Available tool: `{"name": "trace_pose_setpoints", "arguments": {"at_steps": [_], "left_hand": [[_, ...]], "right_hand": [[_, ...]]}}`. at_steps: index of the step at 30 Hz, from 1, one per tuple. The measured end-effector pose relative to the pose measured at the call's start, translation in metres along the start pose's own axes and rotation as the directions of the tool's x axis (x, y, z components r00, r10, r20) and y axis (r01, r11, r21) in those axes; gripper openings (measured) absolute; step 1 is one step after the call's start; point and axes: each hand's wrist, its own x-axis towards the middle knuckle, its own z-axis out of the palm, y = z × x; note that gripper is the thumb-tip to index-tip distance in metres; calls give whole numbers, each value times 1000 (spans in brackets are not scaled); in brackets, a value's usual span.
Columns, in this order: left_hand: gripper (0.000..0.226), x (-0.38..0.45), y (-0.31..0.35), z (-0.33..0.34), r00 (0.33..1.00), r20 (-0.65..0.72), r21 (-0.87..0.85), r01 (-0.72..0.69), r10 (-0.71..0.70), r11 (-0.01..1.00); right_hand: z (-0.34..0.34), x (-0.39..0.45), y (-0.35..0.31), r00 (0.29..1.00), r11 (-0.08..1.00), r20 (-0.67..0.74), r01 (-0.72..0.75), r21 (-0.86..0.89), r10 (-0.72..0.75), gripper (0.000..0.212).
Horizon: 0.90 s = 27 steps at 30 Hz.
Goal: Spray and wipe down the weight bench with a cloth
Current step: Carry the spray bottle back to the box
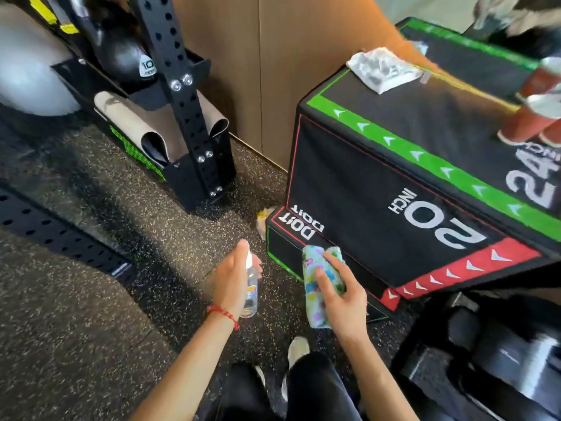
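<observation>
Left hand (pixel 232 281): fingers wrapped round a small clear spray bottle (pixel 251 291), held upright over the speckled rubber floor (pixel 91 314)
Right hand (pixel 344 294): fingers clamped on a folded patterned cloth (pixel 315 294), just in front of the low black box (pixel 288 253)
Plyo box (pixel 379 183): black, marked 20 INCH, right of the hands
On its top: a crumpled white rag (pixel 382 68) and red cups (pixel 528 117)
Rack upright (pixel 179 95): black, perforated, at upper left
Weight bench: cannot tell which item it is

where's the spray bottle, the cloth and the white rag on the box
spray bottle (pixel 252 287), head view, clear body beside the left hand's palm
cloth (pixel 315 287), head view, patterned middle fold
white rag (pixel 384 69), head view, crumpled centre
</observation>
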Motion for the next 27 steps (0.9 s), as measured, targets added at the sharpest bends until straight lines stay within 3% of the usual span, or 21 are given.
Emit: {"name": "trace_pose_setpoints", "arguments": {"at_steps": [5, 9, 12, 20, 27], "left_hand": [[59, 50, 34, 59, 996, 74, 36, -51, 49, 998], [72, 87, 63, 106, 989, 117, -9, -95, 96, 995], [62, 108, 90, 136, 987, 107, -14, -120, 120, 993], [54, 156, 167, 193, 964, 117, -195, -215, 240, 957], [70, 213, 221, 223, 913, 194, -251, -307, 359, 918]], "right_hand": [[-16, 64, -12, 996, 998, -89, 22, 55, -17, 23], [-32, 123, -27, 993, 997, -117, 36, 64, -28, 24], [-47, 164, -42, 991, 998, -128, 40, 49, -33, 23], [-65, 248, -84, 981, 994, -168, 102, 29, -96, 21], [-61, 300, -106, 967, 997, -246, 52, -54, -63, 21]]}}
